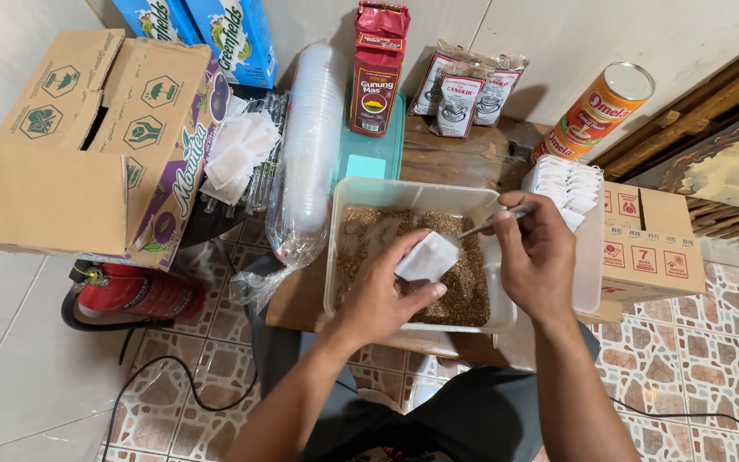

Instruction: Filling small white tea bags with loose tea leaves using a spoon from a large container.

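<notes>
Two hands work over a clear plastic tub [345, 257] of loose brown tea leaves [464, 282] at the table's front edge. Left hand [382, 299] pinches a small white filter bag [428, 257] above the leaves; right hand [536, 257] is closed around a thin metal spoon [493, 222] pointing at the bag. More white bags [568, 184] stand stacked by the tub's right wall.
</notes>
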